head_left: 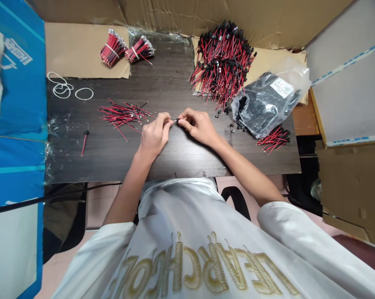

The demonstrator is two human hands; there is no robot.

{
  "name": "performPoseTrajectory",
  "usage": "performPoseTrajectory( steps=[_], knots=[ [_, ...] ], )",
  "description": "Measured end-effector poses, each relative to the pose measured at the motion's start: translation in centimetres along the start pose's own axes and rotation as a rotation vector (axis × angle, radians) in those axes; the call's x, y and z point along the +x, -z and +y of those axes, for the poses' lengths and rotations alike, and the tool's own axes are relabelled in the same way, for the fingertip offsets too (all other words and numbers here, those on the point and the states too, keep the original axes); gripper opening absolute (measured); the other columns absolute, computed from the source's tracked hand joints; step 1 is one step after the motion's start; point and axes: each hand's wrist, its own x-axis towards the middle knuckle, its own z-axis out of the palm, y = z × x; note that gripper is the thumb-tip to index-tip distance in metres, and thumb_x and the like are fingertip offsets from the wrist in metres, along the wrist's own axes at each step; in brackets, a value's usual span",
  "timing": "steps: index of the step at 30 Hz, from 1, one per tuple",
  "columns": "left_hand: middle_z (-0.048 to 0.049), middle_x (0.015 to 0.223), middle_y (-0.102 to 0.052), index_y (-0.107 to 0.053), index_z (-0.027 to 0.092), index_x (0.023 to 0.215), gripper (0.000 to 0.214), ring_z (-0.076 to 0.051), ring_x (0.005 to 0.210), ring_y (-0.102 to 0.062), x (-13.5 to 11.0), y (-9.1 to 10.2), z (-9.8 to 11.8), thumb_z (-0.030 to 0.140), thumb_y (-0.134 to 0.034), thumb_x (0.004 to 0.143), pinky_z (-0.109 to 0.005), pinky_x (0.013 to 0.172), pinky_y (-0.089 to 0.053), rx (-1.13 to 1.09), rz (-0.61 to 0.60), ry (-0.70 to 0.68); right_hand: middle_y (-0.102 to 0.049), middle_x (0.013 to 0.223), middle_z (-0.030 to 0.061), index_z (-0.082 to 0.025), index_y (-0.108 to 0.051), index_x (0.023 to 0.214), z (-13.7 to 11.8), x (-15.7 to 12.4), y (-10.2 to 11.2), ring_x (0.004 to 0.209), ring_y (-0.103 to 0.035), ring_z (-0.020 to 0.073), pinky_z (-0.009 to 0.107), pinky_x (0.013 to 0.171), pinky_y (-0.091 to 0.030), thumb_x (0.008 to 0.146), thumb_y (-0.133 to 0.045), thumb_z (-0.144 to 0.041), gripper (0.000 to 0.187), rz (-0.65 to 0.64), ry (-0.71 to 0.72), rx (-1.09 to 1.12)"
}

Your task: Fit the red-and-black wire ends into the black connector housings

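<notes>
At the middle of the table my left hand (154, 135) pinches a thin wire, whose short silvery end points right between finger and thumb. My right hand (200, 126) pinches a small black connector housing (177, 120), held against that wire end; whether the end is inside it I cannot tell. Just left of my left hand lies a loose pile of red and black wires (122, 114). Small loose black housings (239, 118) are scattered to the right of my right hand, spilling from a clear plastic bag (262, 108) with a white label.
A large heap of red wires with black connectors (223, 62) lies at the back right, a smaller bunch (273, 139) at the right. Two banded wire bundles (113, 50) sit at the back left. White rubber bands (84, 94) and a single wired connector (85, 143) lie left.
</notes>
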Motion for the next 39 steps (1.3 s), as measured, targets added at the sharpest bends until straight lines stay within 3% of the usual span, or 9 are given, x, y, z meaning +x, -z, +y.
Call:
performPoseTrajectory(
  steps=[9, 14, 21, 27, 39],
  knots=[
    [-0.0048, 0.092, -0.075, -0.065, 0.02, 0.103, 0.018, -0.018, 0.081, -0.073, 0.2, 0.3, 0.5, 0.032, -0.052, 0.103, -0.028, 0.076, -0.053, 0.032, -0.005, -0.057, -0.077, 0.091, 0.0078, -0.018, -0.069, 0.097, 0.1, -0.2, 0.0, 0.079, -0.068, 0.0211, 0.032, 0.075, -0.045, 0.103, -0.05, -0.068, 0.054, 0.009, 0.036, -0.071],
    [-0.0044, 0.093, -0.074, -0.065, 0.02, 0.099, 0.017, -0.018, 0.085, -0.072, 0.3, 0.4, 0.5, 0.028, -0.05, 0.103, -0.029, 0.079, -0.052, 0.046, -0.021, -0.081, -0.077, 0.088, 0.0067, -0.017, -0.069, 0.096, -0.1, -0.2, 0.0, 0.076, -0.067, 0.0189, 0.031, 0.074, -0.046, 0.102, -0.054, -0.064, 0.05, 0.032, 0.041, -0.004],
    [-0.0084, 0.098, -0.07, -0.065, 0.018, 0.106, 0.028, -0.02, 0.086, -0.071, 0.4, 0.3, 1.2, 0.034, -0.042, 0.11, -0.031, 0.077, -0.052, 0.229, 0.009, -0.176, -0.075, 0.082, 0.0037, -0.015, -0.068, 0.095, 0.1, 0.0, 0.1, 0.07, -0.063, 0.0155, 0.029, 0.073, -0.046, 0.098, -0.061, -0.063, 0.048, -0.026, -0.016, 0.139],
    [-0.0106, 0.103, -0.065, -0.064, 0.017, 0.105, 0.02, -0.021, 0.088, -0.069, 0.4, 0.3, 1.2, 0.031, -0.05, 0.106, -0.031, 0.075, -0.055, 0.261, 0.024, -0.258, -0.075, 0.082, 0.0041, -0.015, -0.069, 0.095, 0.6, 0.1, 0.0, 0.069, -0.063, 0.0153, 0.029, 0.072, -0.046, 0.095, -0.063, -0.068, 0.053, -0.027, -0.026, 0.166],
    [-0.0124, 0.107, -0.072, -0.07, 0.02, 0.107, 0.021, -0.033, 0.109, -0.065, 0.6, 0.4, 0.8, 0.034, -0.054, 0.106, -0.051, 0.094, -0.047, 0.387, 0.053, -0.279, -0.074, 0.079, 0.0029, -0.015, -0.069, 0.093, 0.3, 0.0, 0.2, 0.063, -0.061, 0.0127, 0.027, 0.067, -0.046, 0.095, -0.062, -0.071, 0.056, -0.021, -0.029, 0.18]
  ],
)
